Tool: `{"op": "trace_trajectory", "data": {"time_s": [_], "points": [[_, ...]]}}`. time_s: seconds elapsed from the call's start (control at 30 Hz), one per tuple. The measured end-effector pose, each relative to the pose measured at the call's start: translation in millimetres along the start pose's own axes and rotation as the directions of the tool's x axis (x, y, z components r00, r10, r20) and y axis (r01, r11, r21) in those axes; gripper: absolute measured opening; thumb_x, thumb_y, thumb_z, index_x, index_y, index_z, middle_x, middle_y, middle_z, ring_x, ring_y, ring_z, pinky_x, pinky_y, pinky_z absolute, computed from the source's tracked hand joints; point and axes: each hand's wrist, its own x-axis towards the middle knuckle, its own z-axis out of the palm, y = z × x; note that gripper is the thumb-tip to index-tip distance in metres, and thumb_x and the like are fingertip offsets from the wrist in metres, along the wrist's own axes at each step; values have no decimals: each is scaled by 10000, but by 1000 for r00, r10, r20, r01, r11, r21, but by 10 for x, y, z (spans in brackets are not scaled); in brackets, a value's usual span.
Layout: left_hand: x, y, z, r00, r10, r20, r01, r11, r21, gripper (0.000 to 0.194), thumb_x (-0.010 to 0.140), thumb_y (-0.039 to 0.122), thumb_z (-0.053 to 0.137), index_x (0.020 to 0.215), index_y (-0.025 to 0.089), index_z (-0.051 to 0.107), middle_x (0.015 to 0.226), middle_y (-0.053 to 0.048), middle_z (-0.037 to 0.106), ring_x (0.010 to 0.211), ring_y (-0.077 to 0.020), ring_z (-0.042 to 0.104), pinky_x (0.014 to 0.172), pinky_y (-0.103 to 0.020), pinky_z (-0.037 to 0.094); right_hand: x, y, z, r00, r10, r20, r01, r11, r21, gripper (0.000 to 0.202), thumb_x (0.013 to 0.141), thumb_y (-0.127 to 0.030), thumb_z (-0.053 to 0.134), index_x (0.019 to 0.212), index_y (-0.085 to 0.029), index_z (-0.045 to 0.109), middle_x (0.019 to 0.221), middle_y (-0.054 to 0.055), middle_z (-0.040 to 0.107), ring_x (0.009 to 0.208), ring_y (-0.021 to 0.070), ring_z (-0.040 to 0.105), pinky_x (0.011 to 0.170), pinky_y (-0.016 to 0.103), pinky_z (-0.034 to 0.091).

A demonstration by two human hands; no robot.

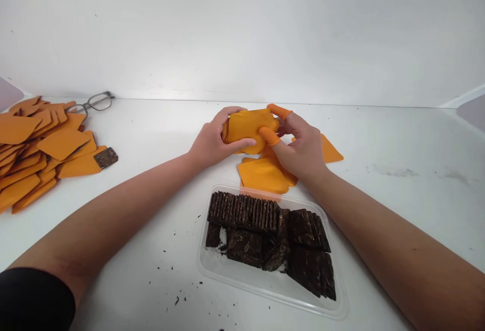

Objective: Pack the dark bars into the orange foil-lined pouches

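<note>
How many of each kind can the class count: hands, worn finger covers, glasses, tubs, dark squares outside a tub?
Hands: 2 (left hand, right hand)
Orange finger covers: 2
Glasses: 1 pair
Clear tub: 1
Dark square outside: 1
Total: 7
Orange packets overlap too much to count.

A white tabletop (151,119) backed by a plain white panel (242,33) fills my view, with side edges that suggest a booth-like packing or handwork station. Orange finger covers (279,111), a clear plastic tub (265,290) of dark, thin squares (246,212) and piled orange sleeves (62,141) point to small-batch work rather than an office. Eyeglasses (99,101) lie by the pile; from my feed, I cannot tell whether the room beyond is a workshop or a home.
</note>
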Motion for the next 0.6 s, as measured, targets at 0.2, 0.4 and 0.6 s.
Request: {"op": "trace_trajectory", "data": {"time_s": [0.2, 0.4, 0.6], "points": [[0, -6, 1, 999, -34, 31, 37, 993, -111, 663, 833, 489, 813, 1398, 308, 517, 1225, -71, 711, 1000, -209, 735, 839, -357, 641, 9, -21, -1, 995, 6, -97, -5, 1000, 9, 356, 941, -449, 672, 1246, -273, 725, 1076, 60, 737, 817, 176, 690, 697, 339, 620], [20, -13, -12, 999, -42, 18, 43, 997, -65, 590, 829, 512, 800, 1323, 273, 584, 1215, -72, 727, 1026, -216, 730, 870, -358, 630, 44, 26, -7, 987, -31, -159, 36, 999, 31, 221, 969, -395, 622, 1075, -266, 766, 1144, 61, 727, 961, 191, 697, 707, 331, 624], [7, 10, -5, 999, -24, 31, 26, 999, -39, 592, 818, 519, 811, 1314, 284, 589, 1280, -79, 708, 1058, -234, 727, 917, -399, 624, 51, 39, -22, 980, -102, -173, 110, 993, 39, 272, 951, -436, 666, 1165, -283, 736, 1167, 69, 703, 937, 200, 687, 739, 389, 615]]}}
